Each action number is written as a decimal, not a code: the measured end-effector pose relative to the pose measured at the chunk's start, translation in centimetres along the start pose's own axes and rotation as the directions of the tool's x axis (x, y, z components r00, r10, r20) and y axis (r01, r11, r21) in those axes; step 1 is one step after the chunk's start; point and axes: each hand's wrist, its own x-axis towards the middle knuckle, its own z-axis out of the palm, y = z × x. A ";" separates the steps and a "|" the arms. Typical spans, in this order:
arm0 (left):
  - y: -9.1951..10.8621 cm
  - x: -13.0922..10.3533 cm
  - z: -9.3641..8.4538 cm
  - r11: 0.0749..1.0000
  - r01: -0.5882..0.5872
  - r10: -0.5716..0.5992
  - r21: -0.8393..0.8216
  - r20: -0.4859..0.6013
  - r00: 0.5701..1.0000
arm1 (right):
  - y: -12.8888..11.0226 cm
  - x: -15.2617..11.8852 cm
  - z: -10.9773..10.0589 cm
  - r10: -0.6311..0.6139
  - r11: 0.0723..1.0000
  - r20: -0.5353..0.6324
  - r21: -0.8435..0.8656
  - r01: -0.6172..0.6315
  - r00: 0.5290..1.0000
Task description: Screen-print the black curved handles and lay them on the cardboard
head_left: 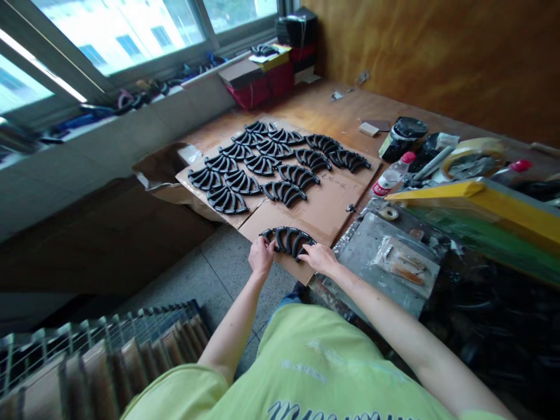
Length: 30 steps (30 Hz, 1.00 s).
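A fan-shaped row of black curved pieces (286,239), like small handles, lies at the near end of the cardboard sheet (336,201). At its left end my left hand (261,255) is closed, with the thumb and fingers pinching the outermost piece. My right hand (320,258) grips the opposite end of the same row, its fingertips bent around the last piece. Farther back on the cardboard lie several similar fans of black curved pieces (260,164), set close together. My fingers partly cover both ends of the near row.
A bottle with a red cap (391,177), a dark jar (400,139) and a tape roll (475,157) stand at the right. Nearer is a grey board (378,256) beside a yellow-edged panel (490,201). Red boxes (262,84) sit by the window. A wire rack (109,338) stands lower left.
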 end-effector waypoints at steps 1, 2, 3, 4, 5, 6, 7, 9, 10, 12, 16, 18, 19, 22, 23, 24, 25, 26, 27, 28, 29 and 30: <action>0.5 -0.9 0.4 0.995 -0.102 0.103 0.007 -0.058 0.993 | 0.0 0.0 0.0 -0.007 1.000 -0.005 -0.005 0.007 1.000; 1.1 -2.0 0.9 0.977 -0.214 0.215 0.025 -0.101 0.971 | 0.0 -0.1 0.1 -0.014 1.000 -0.007 -0.010 0.014 1.000; 1.7 -3.0 1.5 0.949 -0.311 0.315 0.054 -0.126 0.941 | 0.0 -0.1 0.1 -0.022 1.000 -0.008 -0.014 0.022 1.000; 2.3 -3.8 2.2 0.923 -0.375 0.384 0.087 -0.130 0.914 | 0.0 -0.1 0.2 -0.027 0.999 -0.006 -0.019 0.027 1.000; 2.9 -4.5 2.7 0.909 -0.399 0.413 0.120 -0.120 0.903 | 0.0 -0.1 0.2 -0.027 0.999 -0.003 -0.022 0.027 1.000; 3.4 -5.0 3.2 0.906 -0.396 0.413 0.152 -0.112 0.904 | -0.1 0.0 0.2 -0.024 0.999 0.005 -0.024 0.024 1.000; 3.8 -5.2 3.5 0.909 -0.377 0.399 0.179 -0.108 0.910 | -0.1 0.0 0.2 -0.019 1.000 0.012 -0.022 0.019 1.000; 4.3 -5.1 3.9 0.916 -0.343 0.369 0.208 -0.105 0.923 | -0.4 0.2 0.1 -0.006 1.000 0.019 -0.018 0.007 1.000; 4.4 -5.0 3.9 0.918 -0.337 0.363 0.210 -0.100 0.926 | -0.6 0.3 0.1 0.002 1.000 0.020 -0.019 -0.001 1.000; 4.4 -4.5 3.7 0.915 -0.348 0.371 0.206 -0.084 0.925 | -1.1 0.4 0.0 0.023 0.999 0.015 -0.027 -0.022 1.000; 3.9 -3.6 3.6 0.902 -0.384 0.400 0.199 -0.044 0.915 | -1.8 0.1 -0.1 0.055 0.997 -0.005 -0.056 -0.055 0.998; 3.2 -2.5 3.5 0.872 -0.450 0.464 0.190 -0.032 0.885 | -2.1 -0.3 -0.3 0.032 0.998 -0.025 -0.062 -0.033 0.999; 2.7 -1.6 3.3 0.840 -0.510 0.522 0.183 -0.019 0.853 | -2.2 -0.6 -0.4 0.008 0.998 -0.043 -0.060 -0.011 0.999; 1.1 2.4 2.3 0.701 -0.694 0.697 0.168 0.045 0.715 | -2.4 -1.7 -1.3 -0.071 0.997 -0.119 -0.025 0.069 0.990; 0.5 4.0 1.7 0.664 -0.728 0.730 0.173 0.063 0.681 | -2.4 -2.1 -1.7 -0.090 0.996 -0.147 -0.004 0.090 0.985; 0.1 5.6 1.0 0.647 -0.739 0.741 0.186 0.072 0.667 | -2.4 -2.5 -2.1 -0.102 0.994 -0.173 0.020 0.107 0.980; -0.2 7.2 0.3 0.654 -0.728 0.732 0.205 0.070 0.677 | -2.4 -3.0 -2.5 -0.110 0.992 -0.198 0.044 0.120 0.974; -0.4 8.7 -0.3 0.681 -0.696 0.704 0.227 0.056 0.708 | -2.2 -3.5 -2.8 -0.114 0.989 -0.221 0.066 0.132 0.969; -0.5 10.0 -0.8 0.722 -0.645 0.659 0.249 0.036 0.751 | -2.0 -4.0 -3.0 -0.112 0.987 -0.242 0.086 0.136 0.964; -0.5 11.0 -1.2 0.767 -0.582 0.602 0.269 0.013 0.799 | -1.7 -4.6 -3.1 -0.103 0.985 -0.260 0.106 0.134 0.960; -0.5 11.8 -1.5 0.808 -0.515 0.540 0.286 -0.008 0.842 | -1.3 -5.3 -3.1 -0.091 0.984 -0.278 0.123 0.130 0.956; -0.4 12.2 -1.5 0.838 -0.457 0.484 0.298 -0.022 0.875 | -0.8 -6.1 -2.9 -0.073 0.983 -0.299 0.139 0.119 0.951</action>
